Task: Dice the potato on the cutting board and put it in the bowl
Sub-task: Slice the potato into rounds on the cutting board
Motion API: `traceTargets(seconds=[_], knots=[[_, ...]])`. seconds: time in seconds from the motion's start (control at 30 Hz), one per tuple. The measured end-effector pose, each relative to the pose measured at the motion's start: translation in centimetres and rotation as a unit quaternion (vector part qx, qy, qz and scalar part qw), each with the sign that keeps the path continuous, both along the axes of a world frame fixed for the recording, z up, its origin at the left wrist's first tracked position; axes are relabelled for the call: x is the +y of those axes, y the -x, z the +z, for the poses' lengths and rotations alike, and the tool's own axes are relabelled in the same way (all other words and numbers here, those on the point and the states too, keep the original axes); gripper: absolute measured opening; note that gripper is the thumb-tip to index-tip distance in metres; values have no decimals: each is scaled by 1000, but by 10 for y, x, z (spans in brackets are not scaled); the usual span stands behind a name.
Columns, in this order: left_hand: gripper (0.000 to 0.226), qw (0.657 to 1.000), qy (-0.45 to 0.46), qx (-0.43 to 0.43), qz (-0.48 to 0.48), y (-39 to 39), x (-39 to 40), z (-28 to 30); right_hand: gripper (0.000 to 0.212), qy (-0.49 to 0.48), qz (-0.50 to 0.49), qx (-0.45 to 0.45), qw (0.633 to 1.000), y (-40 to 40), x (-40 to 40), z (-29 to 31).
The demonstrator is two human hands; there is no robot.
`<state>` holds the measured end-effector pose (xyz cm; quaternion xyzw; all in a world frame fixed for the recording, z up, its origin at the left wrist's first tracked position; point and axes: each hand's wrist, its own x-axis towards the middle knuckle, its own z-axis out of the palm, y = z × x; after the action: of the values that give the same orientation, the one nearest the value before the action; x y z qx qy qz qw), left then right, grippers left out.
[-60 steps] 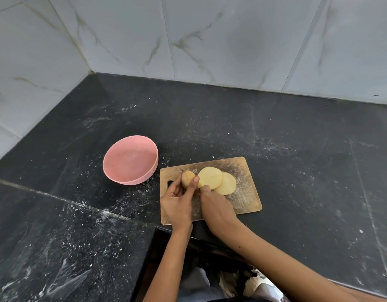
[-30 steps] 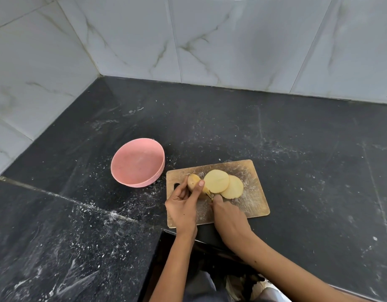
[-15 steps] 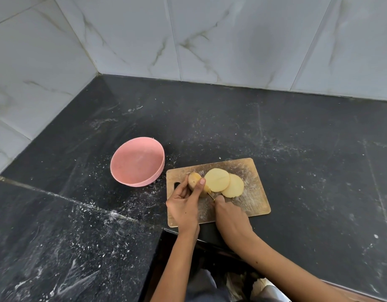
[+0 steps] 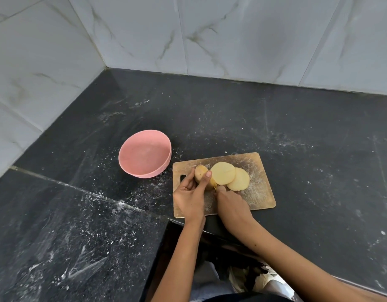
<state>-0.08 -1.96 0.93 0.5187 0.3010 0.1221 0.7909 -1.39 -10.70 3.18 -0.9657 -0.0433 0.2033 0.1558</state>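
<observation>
The left hand point(image 4: 189, 198) is gripping the uncut end of the potato point(image 4: 200, 172) on the wooden cutting board point(image 4: 259, 192), its fingers point(image 4: 206, 178) curling over the top and pinching it from both sides. The right hand point(image 4: 228, 200) is sitting just beside it with fingers curled tight around something mostly hidden, only a thin yellowish tip showing. Two round slices point(image 4: 230, 177) are lying overlapped on the board to the right, while the pink bowl point(image 4: 144, 156) is standing on the dark desk point(image 4: 297, 127) just left of the board.
</observation>
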Motion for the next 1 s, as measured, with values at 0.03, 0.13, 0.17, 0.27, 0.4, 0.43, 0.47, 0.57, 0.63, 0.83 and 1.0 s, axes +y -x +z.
traceTargets(seconds=[0.03, 0.13, 0.17, 0.27, 0.4, 0.43, 0.47, 0.57, 0.63, 0.83, 1.0], knots=[[49, 1000, 8, -1, 0, 0, 1, 0, 24, 3, 0, 6, 1000, 3, -1, -1], [53, 1000, 17, 1, 1, 1, 2, 1, 20, 6, -3, 17, 1000, 8, -5, -3], [52, 1000, 16, 1, 1, 1, 2, 0, 19, 7, -4, 18, 1000, 8, -5, -3], [54, 1000, 15, 1, 0, 2, 2, -1, 20, 11, -7, 16, 1000, 5, -2, 0], [50, 1000, 2, -1, -3, 1, 1, -2, 25, 17, -9, 9, 1000, -7, 5, 3], [49, 1000, 3, 0, -2, 1, 1, -2, 25, 17, -9, 9, 1000, -9, 7, 4], [48, 1000, 4, 1, -2, 0, 2, 0, 26, 16, -7, 13, 1000, -10, 9, 4], [51, 1000, 8, -4, -7, 1, 2, -2, 27, 28, -2, 25, 999, 0, 3, 5], [53, 1000, 15, -4, -8, 2, 4, -3, 25, 32, -1, 37, 999, 8, -4, 4], [55, 1000, 13, -8, -11, 3, 1, -3, 26, 22, -9, 22, 999, -6, 5, 6], [47, 1000, 20, -10, -15, 1, 5, -7, 25, 17, 1, 22, 1000, -7, 5, 5]])
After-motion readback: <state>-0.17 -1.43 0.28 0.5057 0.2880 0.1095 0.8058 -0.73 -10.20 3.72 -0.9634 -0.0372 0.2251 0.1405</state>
